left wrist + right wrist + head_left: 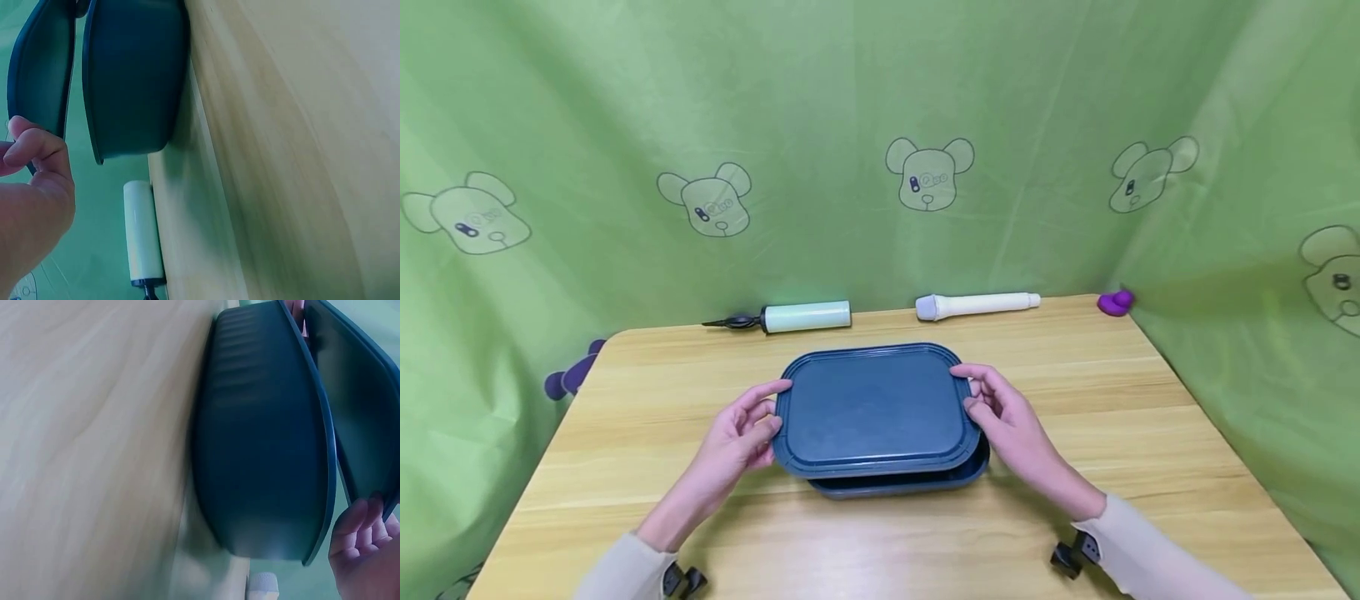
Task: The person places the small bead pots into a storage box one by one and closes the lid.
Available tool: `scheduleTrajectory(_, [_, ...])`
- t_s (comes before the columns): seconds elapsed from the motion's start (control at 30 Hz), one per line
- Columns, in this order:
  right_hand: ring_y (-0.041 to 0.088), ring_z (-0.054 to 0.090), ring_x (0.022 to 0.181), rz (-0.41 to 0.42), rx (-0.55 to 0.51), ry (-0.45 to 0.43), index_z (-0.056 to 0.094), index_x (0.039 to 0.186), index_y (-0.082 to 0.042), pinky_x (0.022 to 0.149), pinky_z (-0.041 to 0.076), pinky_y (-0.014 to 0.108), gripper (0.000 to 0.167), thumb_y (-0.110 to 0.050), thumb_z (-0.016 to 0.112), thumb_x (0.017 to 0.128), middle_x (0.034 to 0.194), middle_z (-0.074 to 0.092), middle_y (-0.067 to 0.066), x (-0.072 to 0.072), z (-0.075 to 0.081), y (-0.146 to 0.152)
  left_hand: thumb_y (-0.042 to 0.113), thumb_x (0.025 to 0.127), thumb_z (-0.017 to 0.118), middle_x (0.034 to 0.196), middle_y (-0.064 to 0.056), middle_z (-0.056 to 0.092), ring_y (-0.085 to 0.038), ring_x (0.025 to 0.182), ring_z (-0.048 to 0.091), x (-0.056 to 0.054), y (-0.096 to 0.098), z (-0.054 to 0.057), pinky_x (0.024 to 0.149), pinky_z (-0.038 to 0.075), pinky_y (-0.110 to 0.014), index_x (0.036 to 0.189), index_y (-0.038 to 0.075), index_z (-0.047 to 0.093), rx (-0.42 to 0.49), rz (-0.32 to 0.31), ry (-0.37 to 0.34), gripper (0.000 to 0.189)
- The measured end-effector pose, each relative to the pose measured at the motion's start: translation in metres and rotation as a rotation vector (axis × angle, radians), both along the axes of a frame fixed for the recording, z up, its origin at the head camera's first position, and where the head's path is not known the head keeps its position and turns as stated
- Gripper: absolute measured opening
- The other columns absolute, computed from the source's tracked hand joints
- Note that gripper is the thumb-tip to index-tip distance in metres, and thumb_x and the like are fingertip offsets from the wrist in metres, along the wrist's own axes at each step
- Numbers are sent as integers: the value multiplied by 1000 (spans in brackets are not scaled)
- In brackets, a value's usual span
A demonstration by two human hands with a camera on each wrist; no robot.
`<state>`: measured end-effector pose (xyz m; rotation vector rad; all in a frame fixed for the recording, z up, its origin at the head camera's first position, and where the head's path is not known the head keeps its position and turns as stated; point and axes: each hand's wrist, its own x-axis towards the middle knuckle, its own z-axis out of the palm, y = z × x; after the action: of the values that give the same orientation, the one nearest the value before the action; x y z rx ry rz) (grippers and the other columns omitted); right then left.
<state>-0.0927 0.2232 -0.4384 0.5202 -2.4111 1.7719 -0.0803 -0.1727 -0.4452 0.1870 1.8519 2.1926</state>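
A dark blue rectangular lid (876, 408) is held by both hands over a matching box (902, 483). My left hand (741, 433) pinches the lid's left edge between thumb and fingers. On the opposite side, my right hand (1011, 425) pinches the right edge the same way. Seen from the left wrist, a gap separates the lid (40, 75) from the box (134, 81), which stands on the table. In the right wrist view the lid (362, 406) is tilted above the box's (262, 437) rim. The lid hides most of the box's inside in the head view.
Along the back edge of the wooden table (1150, 467) lie a pale hand pump (805, 317) with a black nozzle and a white microphone-shaped stick (977, 306). A small purple object (1116, 302) sits at the back right corner. Green curtain (820, 167) hangs behind the table.
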Motion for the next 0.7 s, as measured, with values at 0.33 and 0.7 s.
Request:
scheduleTrajectory(0.33, [17,50,78,-11,22,12,62,146,-3,69,46,24,37,3,53,110,95,52,11,-1,-4,17,-3,108,59,97,-4,64,-10,62,50,-3,17,-2,53,36,-22,159,8,50,-48,17,12,54])
scheduleTrajectory(0.7, [15,57,74,-16,-36,-7,51,159,-4,63,52,25,52,4,59,109,100,62,18,-1,-2,17,-5,105,64,96,-8,72,-13,66,62,-6,15,7,54,46,-21,161,-2,44,-84,68,14,60])
